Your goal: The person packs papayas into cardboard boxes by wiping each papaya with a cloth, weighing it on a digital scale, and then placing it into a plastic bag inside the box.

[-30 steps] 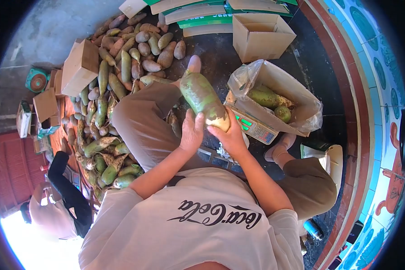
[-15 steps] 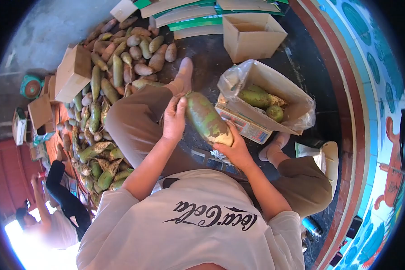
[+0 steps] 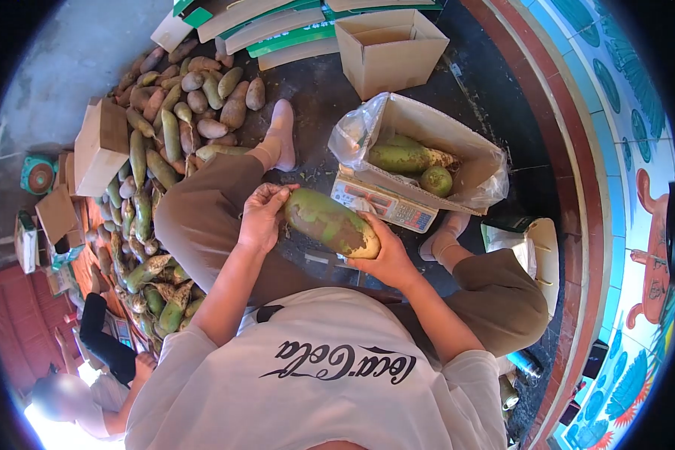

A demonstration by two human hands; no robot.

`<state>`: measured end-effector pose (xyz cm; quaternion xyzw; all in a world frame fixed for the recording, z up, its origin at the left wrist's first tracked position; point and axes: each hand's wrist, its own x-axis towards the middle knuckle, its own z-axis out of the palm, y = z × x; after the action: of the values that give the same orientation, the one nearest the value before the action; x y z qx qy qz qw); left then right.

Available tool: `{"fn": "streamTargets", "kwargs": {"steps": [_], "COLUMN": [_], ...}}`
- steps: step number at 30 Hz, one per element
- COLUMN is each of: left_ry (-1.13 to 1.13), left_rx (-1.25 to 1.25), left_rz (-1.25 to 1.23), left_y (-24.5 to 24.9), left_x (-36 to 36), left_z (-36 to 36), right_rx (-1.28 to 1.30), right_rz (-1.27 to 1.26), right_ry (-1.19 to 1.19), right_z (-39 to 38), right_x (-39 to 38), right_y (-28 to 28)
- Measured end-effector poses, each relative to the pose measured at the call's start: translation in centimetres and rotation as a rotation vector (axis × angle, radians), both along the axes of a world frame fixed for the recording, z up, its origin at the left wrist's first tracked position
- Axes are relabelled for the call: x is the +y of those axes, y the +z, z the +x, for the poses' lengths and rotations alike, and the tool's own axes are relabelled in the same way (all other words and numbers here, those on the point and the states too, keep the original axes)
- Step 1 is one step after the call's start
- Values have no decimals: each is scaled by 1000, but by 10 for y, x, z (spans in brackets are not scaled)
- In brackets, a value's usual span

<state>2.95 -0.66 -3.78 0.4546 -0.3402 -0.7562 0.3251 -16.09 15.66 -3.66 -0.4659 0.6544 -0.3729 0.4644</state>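
Observation:
A thick green radish with brown patches and a pale right end is held over the lap. My right hand wraps round its pale end. At the other end, my left hand has thumb and fingertips pinched together close to the tip; what they hold, if anything, is too small to make out. Beyond the radish, an open carton lined with clear plastic rests on a digital scale. Green radishes lie inside it.
A large pile of radishes spreads along the left. An open box stands beyond the carton, near flattened cardboard. Another box leans by the pile. At the lower left is another person. A lined bin stands right.
The radish has come lower and slightly left, and now lies more level. My left hand has shifted from its side to its tip. The view has shifted, and the other person's arm has lowered.

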Motion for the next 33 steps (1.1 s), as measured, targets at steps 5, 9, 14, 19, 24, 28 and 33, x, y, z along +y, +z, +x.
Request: {"fn": "streamTargets", "kwargs": {"steps": [5, 9, 14, 19, 24, 28, 33], "left_ry": [25, 76, -4, -96, -156, -132, -122], "left_rx": [-112, -239, -200, -261, -396, -375, -396], "left_rz": [18, 144, 39, -167, -157, -225, -250], "left_y": [-32, -14, -16, -26, -30, -20, 3], "left_x": [7, 13, 18, 19, 26, 11, 8], "left_z": [9, 1, -1, 7, 11, 14, 11], "right_rx": [-13, -323, -382, -532, -454, -135, 463], "right_rz": [-2, 88, 101, 200, 124, -43, -20], "right_ry": [2, -32, -106, -134, -188, -278, -177], "right_z": [-8, -10, -11, -19, -38, -77, -139], "right_x": [0, 6, 9, 10, 17, 10, -24], "right_y": [0, -12, -13, 9, 63, 117, 115]}}
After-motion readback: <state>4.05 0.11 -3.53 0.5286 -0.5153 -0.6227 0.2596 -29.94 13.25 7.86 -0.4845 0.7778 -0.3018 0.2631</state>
